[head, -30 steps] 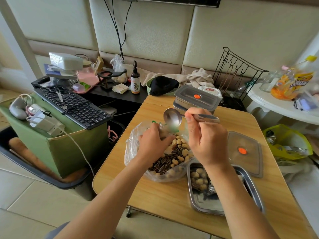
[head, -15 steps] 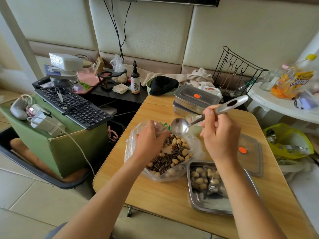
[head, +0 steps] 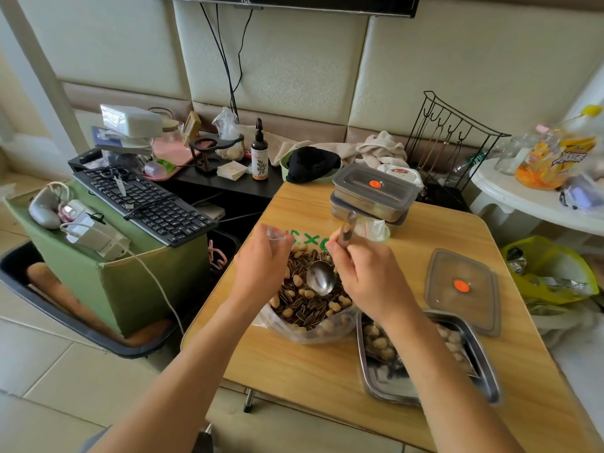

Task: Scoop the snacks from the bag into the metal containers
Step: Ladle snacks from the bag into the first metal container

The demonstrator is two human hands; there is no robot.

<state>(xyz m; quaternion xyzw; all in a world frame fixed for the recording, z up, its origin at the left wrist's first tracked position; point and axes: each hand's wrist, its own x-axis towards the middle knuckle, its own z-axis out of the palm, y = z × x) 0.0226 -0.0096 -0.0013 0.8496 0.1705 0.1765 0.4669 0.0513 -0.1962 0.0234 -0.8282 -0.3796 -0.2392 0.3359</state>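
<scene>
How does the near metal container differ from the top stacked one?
The near container is open, a loose lid beside it; the far container is lidded. The near container shows snacks; the far container's contents are hidden. Only the far container is stacked on a lower container. Both are rectangular metal.

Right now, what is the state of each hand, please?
Left hand: pinches the rim of the bag.
Right hand: grips the spoon, its bowl on the snacks.

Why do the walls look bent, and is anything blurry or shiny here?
Head view: the wide lens bows the wall panels; the orange packet at far right is blurred; the spoon in the bag shows mild glare; light is soft, shadows faint.
</scene>
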